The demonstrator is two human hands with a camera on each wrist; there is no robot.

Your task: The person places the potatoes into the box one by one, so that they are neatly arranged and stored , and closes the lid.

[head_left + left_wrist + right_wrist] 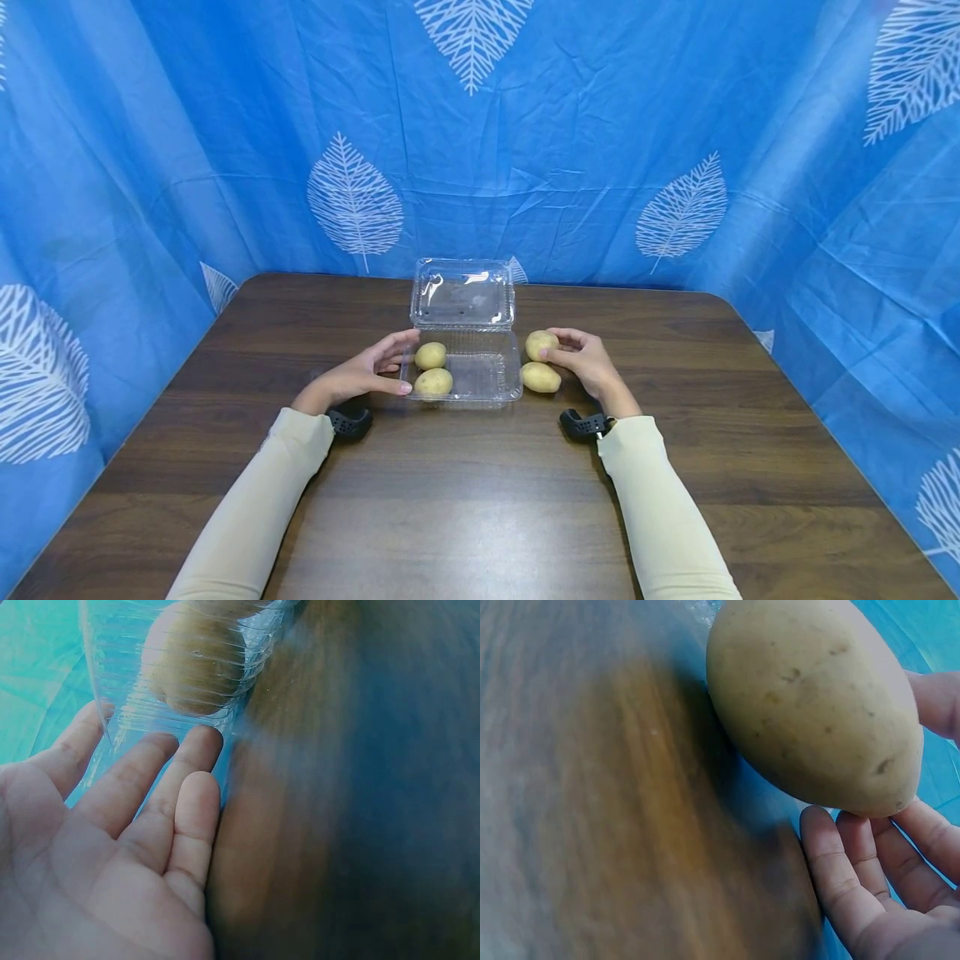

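A clear plastic clamshell box point(483, 375) lies on the table, its lid point(461, 293) raised at the back. Inside, along the left end, sit two yellow potatoes, the front potato point(433, 383) and the back potato point(431, 356). My left hand point(360, 373) spans the box's left end, thumb at the front corner, fingers extended along the ribbed wall point(127, 712). Right of the box, my right hand point(588, 360) pinches a potato point(541, 344) between thumb and fingers. Another potato point(542, 377) lies just in front of it and fills much of the right wrist view.
The dark wooden table point(465, 500) extends around the box and toward my forearms. A blue curtain point(525, 167) with white leaf prints hangs behind the table and at both sides. Black bands point(350, 422) sit at both wrists.
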